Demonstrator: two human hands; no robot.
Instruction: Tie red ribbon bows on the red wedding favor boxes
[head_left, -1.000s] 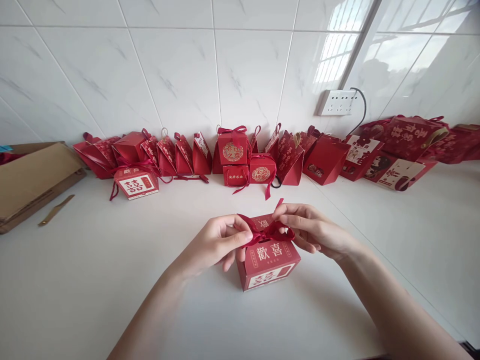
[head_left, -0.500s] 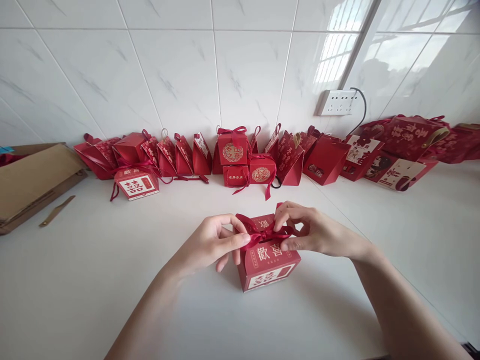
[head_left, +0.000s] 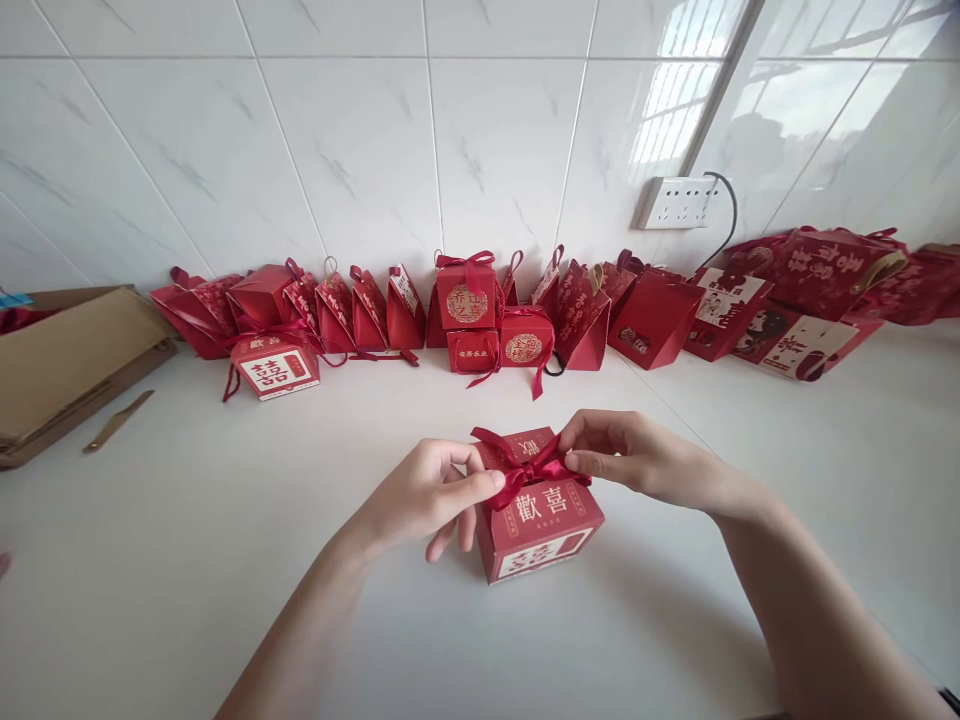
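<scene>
A red gift box (head_left: pixel 551 515) with white and gold characters stands on the white table in front of me, slightly turned. Across its top lies a dark red ribbon (head_left: pixel 529 472) tied in a bow. My left hand (head_left: pixel 442 495) pinches the bow's left loop between thumb and index finger, its other fingers hanging loosely beside the box. On the other side, my right hand (head_left: pixel 626 452) has thumb and fingertips closed on the right part of the ribbon, over the box's back right corner.
Red gift boxes (head_left: pixel 656 318) line the tiled wall, with a ribboned box (head_left: pixel 276 368) slightly forward at left. A cardboard box (head_left: pixel 75 370) and a gold-coloured blade (head_left: pixel 118 422) lie far left. A socket strip (head_left: pixel 679 203) with a black cable is on the wall.
My right hand has shifted slightly and its fingers have drawn together at the ribbon, uncovering more of the box top. The bow's loops look fuller. My left hand has barely moved.
</scene>
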